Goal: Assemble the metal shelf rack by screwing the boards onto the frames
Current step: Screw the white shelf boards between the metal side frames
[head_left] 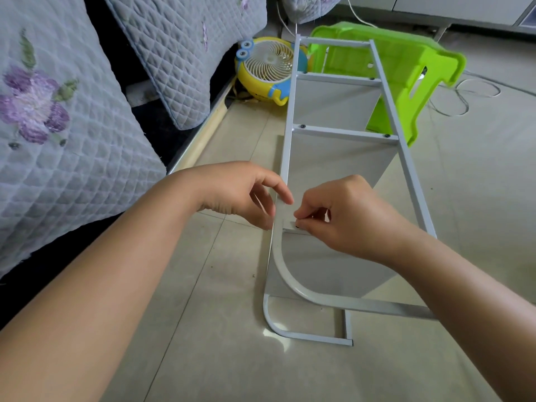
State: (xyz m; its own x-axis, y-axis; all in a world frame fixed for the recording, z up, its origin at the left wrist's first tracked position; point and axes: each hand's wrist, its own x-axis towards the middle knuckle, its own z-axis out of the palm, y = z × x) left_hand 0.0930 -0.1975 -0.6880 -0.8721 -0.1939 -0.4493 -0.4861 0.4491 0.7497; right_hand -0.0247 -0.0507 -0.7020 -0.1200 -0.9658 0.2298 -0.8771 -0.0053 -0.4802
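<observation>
Down the middle of the frame, the white metal shelf rack (342, 132) lies on its side on the tiled floor (220, 343), running from the lower centre up toward the top. Its upper frame (404, 158) faces the camera, with grey boards (333, 105) hanging below the crossbars, and small dark screws (302, 126) sit at the ends of one crossbar.

Right hand (348, 219) is pinching a tiny dark screw (298, 226) between thumb and fingertips, right at the near crossbar where it meets the left rail. Left hand (240, 192) is curled loosely around that left rail, fingers pinching it just beside the screw.

Upper centre there's a yellow cartoon desk fan (268, 68) and a bright green plastic stool (406, 74) tipped behind the rack. Quilted floral bedding (58, 126) fills the left side. No readable writing or brand anywhere that I can make out.
</observation>
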